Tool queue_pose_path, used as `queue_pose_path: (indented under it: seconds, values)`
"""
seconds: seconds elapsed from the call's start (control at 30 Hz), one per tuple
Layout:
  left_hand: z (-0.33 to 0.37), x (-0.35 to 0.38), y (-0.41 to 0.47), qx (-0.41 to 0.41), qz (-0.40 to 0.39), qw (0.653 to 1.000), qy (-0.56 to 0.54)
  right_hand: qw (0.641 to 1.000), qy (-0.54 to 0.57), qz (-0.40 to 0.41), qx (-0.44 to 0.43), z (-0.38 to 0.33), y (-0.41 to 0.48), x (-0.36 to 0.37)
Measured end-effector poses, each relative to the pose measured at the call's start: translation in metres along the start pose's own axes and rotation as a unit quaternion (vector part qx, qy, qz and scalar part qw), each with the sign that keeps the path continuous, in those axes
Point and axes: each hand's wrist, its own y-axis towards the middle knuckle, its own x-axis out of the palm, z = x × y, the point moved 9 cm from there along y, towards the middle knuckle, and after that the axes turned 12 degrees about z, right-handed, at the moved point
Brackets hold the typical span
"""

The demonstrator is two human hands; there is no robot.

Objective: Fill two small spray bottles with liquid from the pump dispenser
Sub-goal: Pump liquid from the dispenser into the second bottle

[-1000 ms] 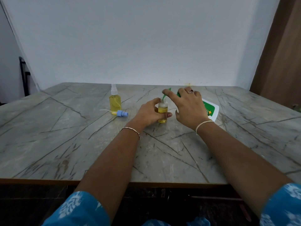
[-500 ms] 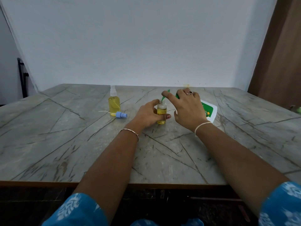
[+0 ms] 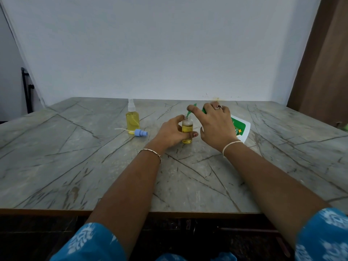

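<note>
While the bottle (image 3: 187,129), mid-table, is gripped by the left hand (image 3: 170,133), the spout (image 3: 188,112) should be held over its mouth and pressed slowly by the right hand (image 3: 214,123), fingers draped.

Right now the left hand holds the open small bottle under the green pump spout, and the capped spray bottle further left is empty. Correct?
Not quite. The head view shows the capped spray bottle filled with yellow liquid, not empty. The left hand does hold the open small bottle under the green pump spout.
</note>
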Motion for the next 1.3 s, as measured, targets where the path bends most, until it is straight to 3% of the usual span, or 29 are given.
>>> queue_pose_path:
  seconds: [0.2, 0.47, 0.87, 1.3]
  values:
    - [-0.0021, 0.0021, 0.002, -0.003, -0.003, 1.0, 0.001, 0.999, -0.022, -0.004, -0.028, 0.0016, -0.0028, 0.0009]
    - [-0.0023, 0.0017, 0.0026, 0.006, 0.0, 1.0, 0.001, 1.0, 0.001, -0.017, 0.007, -0.003, 0.0035, 0.0008]
    - [-0.0013, 0.001, 0.0016, 0.006, 0.002, 1.0, -0.001, 1.0, -0.016, -0.013, -0.023, 0.0003, -0.0026, 0.0]
    - [-0.0026, 0.0031, 0.0024, 0.008, -0.003, 1.0, -0.008, 1.0, -0.011, 0.017, 0.007, -0.0042, 0.0015, -0.0018]
